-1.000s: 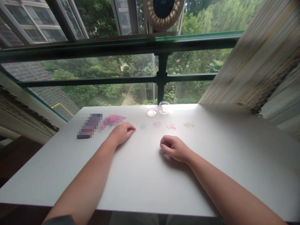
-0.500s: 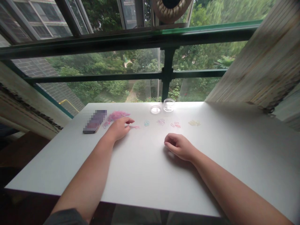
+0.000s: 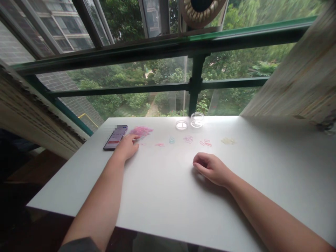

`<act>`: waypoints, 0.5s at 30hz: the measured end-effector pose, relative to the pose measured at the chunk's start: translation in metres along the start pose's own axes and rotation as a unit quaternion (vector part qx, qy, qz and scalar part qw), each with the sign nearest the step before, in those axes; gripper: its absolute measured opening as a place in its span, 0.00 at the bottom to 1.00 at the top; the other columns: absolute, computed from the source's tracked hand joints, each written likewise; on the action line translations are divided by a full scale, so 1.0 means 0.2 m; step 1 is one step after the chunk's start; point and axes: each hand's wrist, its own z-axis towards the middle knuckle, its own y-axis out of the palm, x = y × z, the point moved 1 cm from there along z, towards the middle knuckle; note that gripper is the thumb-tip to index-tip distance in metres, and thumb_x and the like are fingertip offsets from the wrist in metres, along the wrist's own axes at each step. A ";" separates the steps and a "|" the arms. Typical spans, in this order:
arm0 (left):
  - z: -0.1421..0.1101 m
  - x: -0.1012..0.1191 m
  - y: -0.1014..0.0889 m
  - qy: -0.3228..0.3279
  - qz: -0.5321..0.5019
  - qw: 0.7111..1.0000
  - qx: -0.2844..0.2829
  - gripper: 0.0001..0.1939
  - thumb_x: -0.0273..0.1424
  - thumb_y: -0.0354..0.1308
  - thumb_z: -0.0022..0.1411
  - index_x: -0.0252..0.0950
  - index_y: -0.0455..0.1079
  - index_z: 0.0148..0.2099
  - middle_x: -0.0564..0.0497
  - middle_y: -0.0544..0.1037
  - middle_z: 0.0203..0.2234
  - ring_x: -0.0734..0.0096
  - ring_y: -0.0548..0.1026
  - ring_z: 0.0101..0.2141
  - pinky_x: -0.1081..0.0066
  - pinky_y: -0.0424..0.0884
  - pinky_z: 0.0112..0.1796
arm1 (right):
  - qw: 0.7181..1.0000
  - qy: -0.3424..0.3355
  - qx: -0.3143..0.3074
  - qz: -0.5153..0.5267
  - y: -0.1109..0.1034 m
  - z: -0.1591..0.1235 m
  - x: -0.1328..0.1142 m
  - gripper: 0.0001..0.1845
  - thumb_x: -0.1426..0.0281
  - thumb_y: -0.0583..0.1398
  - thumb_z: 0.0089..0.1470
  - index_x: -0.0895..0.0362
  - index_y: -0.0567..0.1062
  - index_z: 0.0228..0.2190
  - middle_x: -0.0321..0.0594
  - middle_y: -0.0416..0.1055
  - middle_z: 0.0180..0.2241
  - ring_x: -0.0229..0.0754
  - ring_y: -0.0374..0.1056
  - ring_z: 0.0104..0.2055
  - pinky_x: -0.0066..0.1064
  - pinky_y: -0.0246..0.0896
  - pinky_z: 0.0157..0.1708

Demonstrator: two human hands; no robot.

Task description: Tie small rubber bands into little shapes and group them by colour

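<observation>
My left hand reaches over the near edge of a pile of pink and purple small loops, its index finger stretched out and its thumb apart. Nothing shows in its grip. The loops look like small rubber bands, though they are too small to be sure. Right of that hand lie sorted groups: pink loops, blue loops, purple loops, orange-red loops and pale yellow loops. My right hand rests on the table below the orange-red group, fingers curled in, with nothing visible inside.
A phone with a lit screen lies left of the pile. Behind the groups stand a clear round jar and its clear lid. The white table ends at a window with a green railing.
My left hand has moved left from the pink group back to the pile, leaving the pink loops uncovered. My right hand stays curled in place. The view has shifted slightly.
</observation>
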 end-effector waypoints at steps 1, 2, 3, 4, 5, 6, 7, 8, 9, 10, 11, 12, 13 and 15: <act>0.00 0.00 0.00 0.003 -0.001 1.000 -0.005 0.20 0.28 0.55 0.49 0.36 0.72 0.46 0.44 0.76 0.41 0.62 0.74 0.37 0.67 0.69 0.43 | 1.000 0.001 -0.001 0.001 0.00 0.00 0.00 0.05 0.70 0.54 0.51 0.57 0.67 0.25 0.33 0.63 0.21 0.34 0.57 0.23 0.27 0.53 0.23; 0.00 0.00 0.01 0.004 -0.003 1.000 -0.010 0.19 0.29 0.55 0.49 0.37 0.73 0.45 0.45 0.77 0.40 0.63 0.74 0.36 0.67 0.70 0.42 | 1.000 0.001 -0.001 0.001 0.00 0.00 0.00 0.05 0.70 0.54 0.51 0.57 0.67 0.25 0.33 0.63 0.20 0.35 0.57 0.23 0.27 0.53 0.23; 0.00 0.01 0.01 0.003 -0.004 1.000 -0.013 0.18 0.29 0.55 0.49 0.38 0.73 0.45 0.46 0.77 0.39 0.63 0.75 0.36 0.68 0.70 0.41 | 1.000 0.001 -0.002 -0.001 0.00 0.00 0.00 0.05 0.70 0.54 0.51 0.57 0.67 0.25 0.33 0.64 0.20 0.35 0.57 0.23 0.27 0.53 0.23; -0.01 0.01 0.01 0.000 -0.004 1.000 -0.018 0.17 0.30 0.55 0.49 0.38 0.74 0.44 0.47 0.78 0.38 0.64 0.75 0.35 0.68 0.70 0.40 | 1.000 0.000 -0.002 -0.004 0.00 0.00 0.00 0.05 0.70 0.54 0.51 0.57 0.67 0.25 0.34 0.64 0.20 0.35 0.57 0.23 0.27 0.53 0.23; -0.01 0.02 0.01 -0.002 -0.003 1.000 -0.022 0.16 0.30 0.55 0.49 0.39 0.74 0.42 0.48 0.78 0.38 0.64 0.75 0.35 0.69 0.70 0.39 | 1.000 0.000 -0.002 -0.007 0.00 0.00 0.00 0.05 0.70 0.54 0.51 0.57 0.67 0.25 0.34 0.64 0.20 0.35 0.57 0.23 0.27 0.53 0.23; -0.01 0.02 0.01 -0.003 -0.003 1.000 -0.028 0.15 0.31 0.56 0.49 0.40 0.75 0.41 0.48 0.78 0.38 0.64 0.75 0.35 0.69 0.70 0.38 | 1.000 0.000 -0.003 -0.011 0.00 0.00 0.00 0.05 0.70 0.54 0.51 0.57 0.66 0.25 0.34 0.64 0.21 0.35 0.57 0.23 0.27 0.53 0.23; -0.01 0.03 0.01 -0.005 -0.003 0.999 -0.035 0.14 0.32 0.56 0.49 0.40 0.75 0.40 0.49 0.79 0.37 0.64 0.75 0.35 0.70 0.69 0.37 | 1.000 0.000 -0.004 -0.014 0.00 0.00 -0.01 0.05 0.70 0.54 0.51 0.57 0.66 0.25 0.34 0.64 0.21 0.35 0.57 0.23 0.27 0.53 0.24; -0.01 0.03 0.01 -0.006 -0.005 0.999 -0.040 0.13 0.33 0.56 0.50 0.41 0.76 0.39 0.50 0.79 0.37 0.64 0.75 0.34 0.70 0.69 0.36 | 1.000 0.000 -0.005 -0.016 0.00 0.00 -0.01 0.05 0.70 0.54 0.52 0.56 0.66 0.25 0.33 0.63 0.21 0.35 0.57 0.23 0.27 0.53 0.24; -0.01 0.03 0.01 -0.008 -0.008 0.999 -0.045 0.13 0.34 0.57 0.50 0.41 0.76 0.38 0.50 0.79 0.36 0.64 0.75 0.34 0.70 0.69 0.35 | 1.000 0.001 -0.006 -0.017 0.00 0.00 -0.01 0.05 0.70 0.54 0.52 0.56 0.66 0.25 0.33 0.63 0.21 0.35 0.57 0.23 0.27 0.53 0.24; -0.01 0.04 0.01 -0.011 -0.012 0.999 -0.048 0.12 0.36 0.57 0.50 0.42 0.76 0.38 0.50 0.79 0.35 0.64 0.75 0.33 0.70 0.69 0.34 | 1.000 0.001 -0.006 -0.017 0.00 0.00 -0.01 0.06 0.70 0.54 0.52 0.56 0.66 0.25 0.33 0.63 0.21 0.35 0.57 0.23 0.27 0.53 0.24; -0.01 0.04 0.01 -0.015 -0.016 0.999 -0.050 0.12 0.37 0.57 0.51 0.42 0.76 0.37 0.50 0.80 0.33 0.64 0.75 0.32 0.70 0.68 0.33 | 1.000 0.000 -0.007 -0.018 0.00 0.00 0.00 0.06 0.70 0.54 0.52 0.56 0.66 0.25 0.33 0.63 0.21 0.35 0.57 0.23 0.27 0.53 0.24; 0.00 0.04 0.02 -0.019 -0.019 0.998 -0.050 0.12 0.38 0.56 0.51 0.41 0.76 0.36 0.50 0.80 0.32 0.65 0.75 0.31 0.70 0.68 0.32 | 1.000 0.000 -0.007 -0.018 0.00 0.00 0.00 0.06 0.69 0.54 0.52 0.56 0.67 0.25 0.33 0.63 0.21 0.35 0.57 0.23 0.27 0.53 0.24; 0.00 0.03 0.02 -0.022 -0.021 0.998 -0.049 0.12 0.38 0.56 0.51 0.41 0.76 0.36 0.50 0.80 0.31 0.65 0.75 0.31 0.70 0.67 0.31 | 1.000 -0.001 -0.008 -0.017 0.00 0.00 0.00 0.05 0.69 0.54 0.52 0.56 0.67 0.25 0.34 0.64 0.21 0.35 0.57 0.23 0.27 0.54 0.24; 0.01 0.02 0.03 -0.024 -0.019 0.999 -0.044 0.11 0.38 0.55 0.52 0.41 0.75 0.35 0.50 0.79 0.31 0.65 0.74 0.31 0.70 0.66 0.31 | 1.000 -0.001 -0.008 -0.017 0.00 0.00 0.01 0.06 0.69 0.54 0.52 0.56 0.67 0.25 0.34 0.64 0.21 0.35 0.57 0.23 0.28 0.54 0.25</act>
